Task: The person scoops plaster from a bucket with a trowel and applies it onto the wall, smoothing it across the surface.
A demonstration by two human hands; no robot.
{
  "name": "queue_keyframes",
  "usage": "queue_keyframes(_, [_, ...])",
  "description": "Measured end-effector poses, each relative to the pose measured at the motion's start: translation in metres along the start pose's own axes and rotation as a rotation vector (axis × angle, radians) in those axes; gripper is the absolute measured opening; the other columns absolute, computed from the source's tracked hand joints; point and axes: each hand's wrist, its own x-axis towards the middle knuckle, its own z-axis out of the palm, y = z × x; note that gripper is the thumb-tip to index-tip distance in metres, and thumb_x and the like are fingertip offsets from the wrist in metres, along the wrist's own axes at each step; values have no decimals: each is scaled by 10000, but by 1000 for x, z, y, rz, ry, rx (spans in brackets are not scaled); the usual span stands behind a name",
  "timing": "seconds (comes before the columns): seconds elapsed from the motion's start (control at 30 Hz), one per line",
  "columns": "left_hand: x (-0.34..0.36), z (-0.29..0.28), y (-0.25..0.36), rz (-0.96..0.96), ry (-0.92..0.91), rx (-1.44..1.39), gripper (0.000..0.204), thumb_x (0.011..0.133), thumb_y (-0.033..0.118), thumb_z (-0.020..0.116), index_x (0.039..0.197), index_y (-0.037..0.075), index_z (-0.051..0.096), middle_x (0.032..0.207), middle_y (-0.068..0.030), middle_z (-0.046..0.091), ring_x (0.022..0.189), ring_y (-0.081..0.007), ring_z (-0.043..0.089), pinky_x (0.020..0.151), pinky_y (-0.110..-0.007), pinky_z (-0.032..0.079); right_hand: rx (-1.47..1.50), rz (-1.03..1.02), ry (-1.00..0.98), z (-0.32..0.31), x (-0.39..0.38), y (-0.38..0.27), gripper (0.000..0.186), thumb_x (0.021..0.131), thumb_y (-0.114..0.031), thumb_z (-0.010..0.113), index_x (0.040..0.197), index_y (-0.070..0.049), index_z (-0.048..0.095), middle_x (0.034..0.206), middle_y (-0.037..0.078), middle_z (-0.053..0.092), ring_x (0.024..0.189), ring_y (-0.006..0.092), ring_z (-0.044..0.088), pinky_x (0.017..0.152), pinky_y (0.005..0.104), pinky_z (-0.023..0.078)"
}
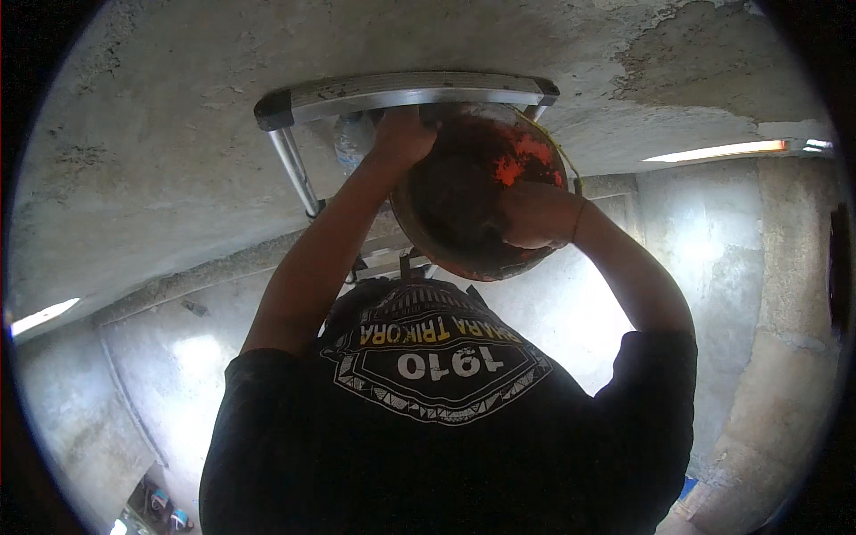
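Observation:
A round bucket (455,192), dark inside with orange-red patches, is tilted with its mouth toward me, against a metal ladder (410,100). At the bucket's upper left rim is my left hand (406,135), just under the ladder's top bar; its fingers are mostly hidden. My right hand (541,216) reaches into the bucket's mouth on the right side, fingers curled. Whatever those fingers hold, if anything, is lost in the shadow. Behind my left wrist, a clear plastic bottle (349,147) shows in part.
Ladder legs (294,169) run down on the left. A rough grey concrete surface (178,116) spans the upper view. Bright openings (713,152) show at the right and left. Small items (160,502) lie far off at lower left.

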Motion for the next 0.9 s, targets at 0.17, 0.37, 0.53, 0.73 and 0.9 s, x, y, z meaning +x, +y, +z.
queue_keyframes(0.17, [1,-5,0,-18,-21,-36,613,765,245,711,1275,22,453,1258,-252,491,1175,-439,461,982,-476,395,316,125,-269,-35,0,1,390,766,-272,603,979,52,639,905,230,653,887,342,640,832,400,496])
queue_keyframes(0.37, [-2,-11,10,-99,-68,-11,632,774,269,708,1291,26,440,1284,-251,475,1206,-427,440,1006,-467,372,698,111,-224,-43,-32,36,392,788,-273,633,1016,45,635,819,161,661,765,243,646,703,351,520])
queue_keyframes(0.53, [-6,-5,4,-63,-22,35,637,774,274,707,1297,30,438,1300,-248,463,1215,-425,432,1005,-467,371,1168,173,-152,-35,-76,53,395,764,-229,642,1033,61,628,724,86,614,561,172,598,497,302,509])
queue_keyframes(0.73, [-7,-5,2,17,27,-7,625,775,270,705,1291,34,443,1297,-245,467,1213,-427,431,1007,-466,366,1664,136,35,1,-105,55,530,742,-225,642,1102,150,536,771,149,603,497,150,569,401,247,471])
queue_keyframes(0.9, [-2,0,-7,-72,-40,70,618,788,276,695,1300,37,444,1308,-242,464,1232,-427,416,1025,-462,356,1856,74,229,28,-117,39,646,670,-269,731,1116,131,492,779,128,605,486,126,539,393,231,440])
